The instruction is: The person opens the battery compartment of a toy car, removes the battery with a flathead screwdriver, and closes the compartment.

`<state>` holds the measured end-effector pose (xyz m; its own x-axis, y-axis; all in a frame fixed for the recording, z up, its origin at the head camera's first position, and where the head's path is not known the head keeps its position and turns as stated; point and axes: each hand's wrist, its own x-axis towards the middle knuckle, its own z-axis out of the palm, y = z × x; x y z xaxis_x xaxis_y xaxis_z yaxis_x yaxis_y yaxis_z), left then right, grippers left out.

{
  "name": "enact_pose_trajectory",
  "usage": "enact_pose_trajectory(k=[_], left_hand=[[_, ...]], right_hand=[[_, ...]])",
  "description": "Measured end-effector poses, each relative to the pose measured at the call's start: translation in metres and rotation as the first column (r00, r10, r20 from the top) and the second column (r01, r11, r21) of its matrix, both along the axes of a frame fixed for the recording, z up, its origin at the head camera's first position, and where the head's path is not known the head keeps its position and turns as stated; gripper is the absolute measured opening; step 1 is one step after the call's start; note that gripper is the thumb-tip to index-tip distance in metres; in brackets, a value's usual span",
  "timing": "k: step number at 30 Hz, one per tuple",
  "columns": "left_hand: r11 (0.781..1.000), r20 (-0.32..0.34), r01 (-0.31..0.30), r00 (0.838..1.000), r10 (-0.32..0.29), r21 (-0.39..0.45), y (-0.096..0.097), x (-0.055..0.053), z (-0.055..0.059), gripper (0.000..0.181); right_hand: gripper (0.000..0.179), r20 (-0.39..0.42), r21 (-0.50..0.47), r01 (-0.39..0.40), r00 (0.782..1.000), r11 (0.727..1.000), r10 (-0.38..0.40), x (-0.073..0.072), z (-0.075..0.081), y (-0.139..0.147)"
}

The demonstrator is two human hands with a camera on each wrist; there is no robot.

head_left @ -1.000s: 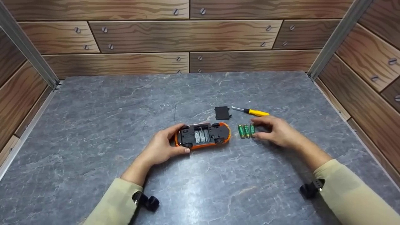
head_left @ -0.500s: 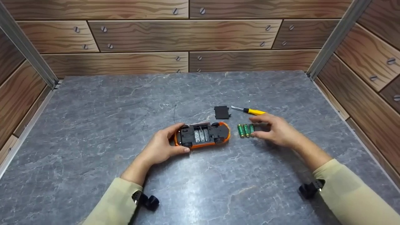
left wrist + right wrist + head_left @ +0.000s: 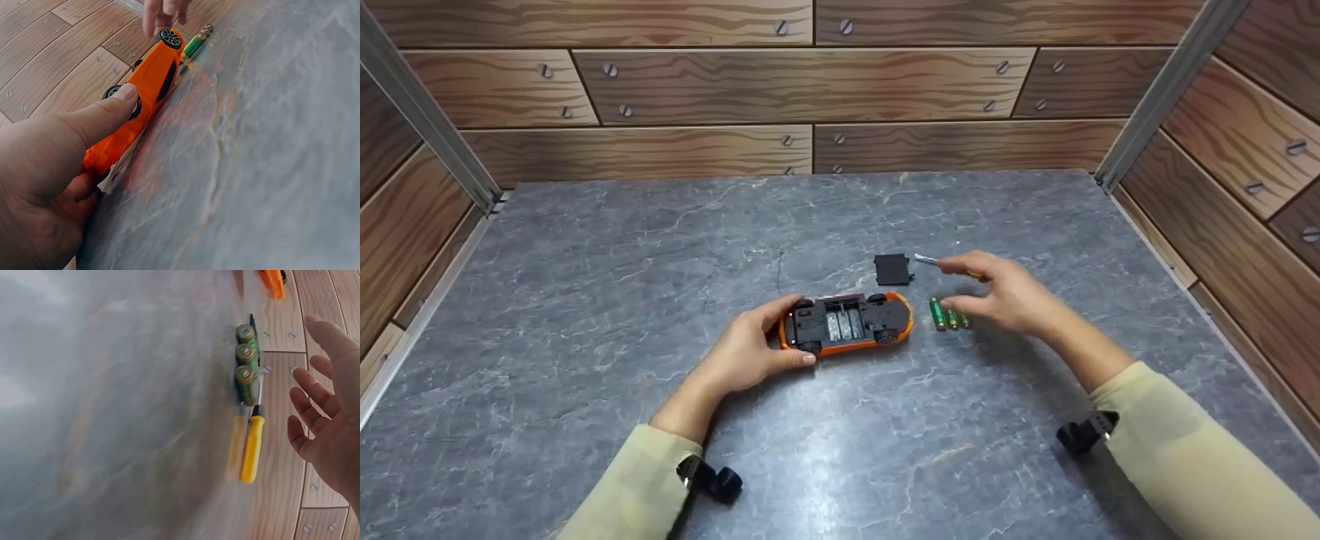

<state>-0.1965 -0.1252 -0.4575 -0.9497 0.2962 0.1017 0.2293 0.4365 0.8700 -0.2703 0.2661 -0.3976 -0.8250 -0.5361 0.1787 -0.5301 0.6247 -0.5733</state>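
An orange toy car (image 3: 889,319) lies upside down on the table, its black underside up and a battery compartment (image 3: 844,324) uncovered with silvery metal inside. My left hand (image 3: 746,352) grips one end of it, thumb along the near side by a wheel. To the right of the car stand three green batteries (image 3: 246,354) in a row, lying side by side. Over them hovers my right hand (image 3: 1009,292), fingers spread and nothing held. It partly hides the batteries and a yellow-handled screwdriver (image 3: 253,450) in the head view.
Behind the car lies a black battery cover (image 3: 892,270), beside the screwdriver's tip. A thin dark wire (image 3: 780,271) rises past the car's far side. Wood-patterned walls (image 3: 810,86) enclose the grey marbled tabletop (image 3: 622,247) at the back and sides.
My right hand has lifted off the right end of the batteries and shifted left and away from me, over them and the screwdriver. The left hand and the car have stayed put.
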Motion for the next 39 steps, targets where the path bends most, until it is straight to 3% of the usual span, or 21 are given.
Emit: enact_pose_trajectory(k=[8, 18, 24, 34, 39], left_hand=[[1.0, 0.006, -0.004, 1.0, 0.004, -0.02, 0.0, -0.001, 0.0, 0.096], [1.0, 0.017, 0.003, 1.0, -0.003, -0.009, 0.0, 0.0, 0.0, 0.099], [1.0, 0.02, 0.0, 1.0, 0.001, -0.006, 0.0, 0.0, 0.0, 0.099], [1.0, 0.0, -0.01, 1.0, 0.01, -0.025, 0.0, 0.0, -0.001, 0.096], [1.0, 0.012, -0.004, 1.0, 0.004, -0.009, -0.001, 0.0, -0.001, 0.097]], right_hand=[[0.069, 0.039, 0.052, 0.032, 0.999, 0.998, -0.034, -0.025, 0.007, -0.023], [0.071, 0.106, 0.13, 0.049, 0.992, 0.99, -0.063, -0.063, -0.012, -0.037], [0.072, 0.121, 0.136, 0.045, 0.991, 0.99, -0.062, -0.071, -0.016, -0.044], [0.072, 0.108, 0.107, 0.001, 0.994, 0.994, -0.012, -0.073, -0.023, -0.052], [0.074, 0.103, 0.137, 0.0, 0.995, 0.991, -0.014, -0.073, -0.023, -0.054]])
